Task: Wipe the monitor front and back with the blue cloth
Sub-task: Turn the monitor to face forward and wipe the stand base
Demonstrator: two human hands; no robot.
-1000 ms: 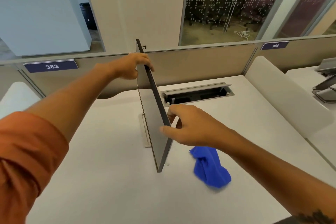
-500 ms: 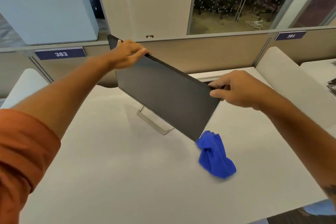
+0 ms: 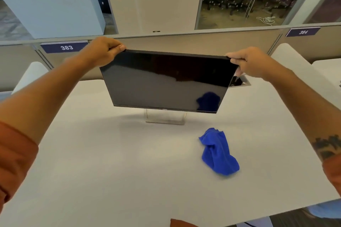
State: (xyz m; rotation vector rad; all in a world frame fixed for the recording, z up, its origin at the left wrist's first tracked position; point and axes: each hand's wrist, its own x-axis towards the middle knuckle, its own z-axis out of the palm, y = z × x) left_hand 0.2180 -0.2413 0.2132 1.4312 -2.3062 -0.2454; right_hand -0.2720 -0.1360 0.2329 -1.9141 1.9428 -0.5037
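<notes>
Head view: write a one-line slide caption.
Both hands, left and right, grip the monitor's top corners; blue cloth lies on the desk.

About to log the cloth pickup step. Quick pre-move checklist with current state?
1. Monitor screen faces the person: ok.
2. Monitor stand sits on the desk: ok.
3. Blue cloth lies free on the desk, right of the stand, apart from the monitor: ok.
4. A hand is free for the cloth: not ok. Left hand and right hand each keep a grip on a top corner.
5. Monitor stands steady once released: cannot tell.
6. Back already wiped: cannot tell.
</notes>
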